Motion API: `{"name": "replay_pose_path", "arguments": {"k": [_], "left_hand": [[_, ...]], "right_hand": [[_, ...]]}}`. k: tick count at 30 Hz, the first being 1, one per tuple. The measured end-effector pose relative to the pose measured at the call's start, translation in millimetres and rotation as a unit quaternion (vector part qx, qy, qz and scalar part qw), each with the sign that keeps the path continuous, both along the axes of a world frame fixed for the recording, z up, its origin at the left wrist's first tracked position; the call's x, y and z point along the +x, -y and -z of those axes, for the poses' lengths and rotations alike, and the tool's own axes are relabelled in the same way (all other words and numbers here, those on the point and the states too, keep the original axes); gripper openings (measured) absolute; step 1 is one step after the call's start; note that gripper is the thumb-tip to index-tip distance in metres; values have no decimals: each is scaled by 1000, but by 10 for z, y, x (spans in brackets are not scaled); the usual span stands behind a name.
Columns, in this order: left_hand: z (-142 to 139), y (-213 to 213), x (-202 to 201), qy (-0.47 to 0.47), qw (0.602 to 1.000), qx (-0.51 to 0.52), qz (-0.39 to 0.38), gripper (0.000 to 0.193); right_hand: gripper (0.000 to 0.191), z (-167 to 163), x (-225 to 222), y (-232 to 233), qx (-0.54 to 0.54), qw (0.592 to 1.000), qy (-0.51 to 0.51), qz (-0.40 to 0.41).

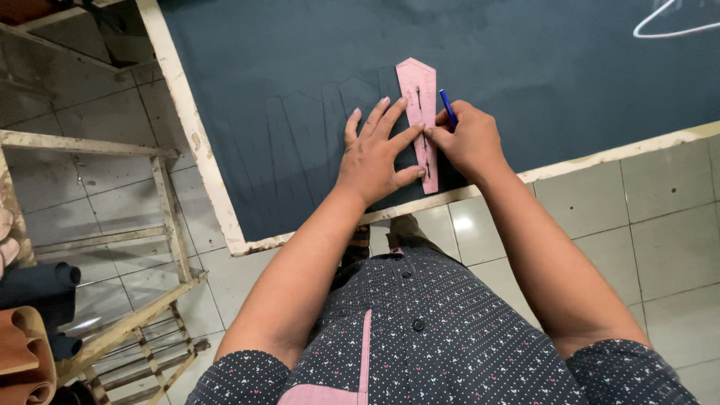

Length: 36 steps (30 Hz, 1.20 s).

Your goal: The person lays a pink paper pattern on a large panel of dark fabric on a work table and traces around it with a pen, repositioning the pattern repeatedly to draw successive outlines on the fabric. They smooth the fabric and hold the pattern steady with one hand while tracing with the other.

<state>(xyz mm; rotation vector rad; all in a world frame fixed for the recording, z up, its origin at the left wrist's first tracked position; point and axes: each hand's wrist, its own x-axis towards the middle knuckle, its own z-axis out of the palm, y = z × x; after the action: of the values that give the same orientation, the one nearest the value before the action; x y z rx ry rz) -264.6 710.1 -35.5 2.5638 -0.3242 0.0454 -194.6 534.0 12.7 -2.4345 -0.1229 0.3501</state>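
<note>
A narrow pink template (420, 97) with a pointed far end lies on a dark blue-grey sheet (300, 67) spread over the table. My left hand (379, 154) presses flat on the template's lower part, fingers spread. My right hand (465, 139) grips a blue pen (448, 109) with its tip at the template's right edge. Faint traced outlines of the same shape show on the sheet to the left of the template.
The table's pale wooden edge (196, 142) frames the sheet. A wooden rack (169, 217) stands at left over a tiled floor. Rolled dark and tan material (34, 330) lies at the lower left. A white curved line (675, 26) marks the sheet's far right.
</note>
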Motion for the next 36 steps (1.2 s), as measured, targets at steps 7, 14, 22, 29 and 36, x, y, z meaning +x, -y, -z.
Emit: {"name": "replay_pose_path", "arguments": {"k": [7,14,22,29,36], "left_hand": [[-130,44,12,-7,999,32,-13,70],[-52,610,-143,-125,989,74,-26,54],[110,734,-188,-139,987,40,-62,56],[-11,624,-178,-91,993,44,-64,39],[14,517,-154,40,993,115,12,39]], "right_hand": [[14,-102,57,82,32,972,219,-78],[23,-385,106,68,41,967,186,-169],[28,-284,89,-55,-11,980,31,-197],[30,-251,237,-206,-23,963,166,-212],[16,-427,602,-499,67,954,221,-193]]}}
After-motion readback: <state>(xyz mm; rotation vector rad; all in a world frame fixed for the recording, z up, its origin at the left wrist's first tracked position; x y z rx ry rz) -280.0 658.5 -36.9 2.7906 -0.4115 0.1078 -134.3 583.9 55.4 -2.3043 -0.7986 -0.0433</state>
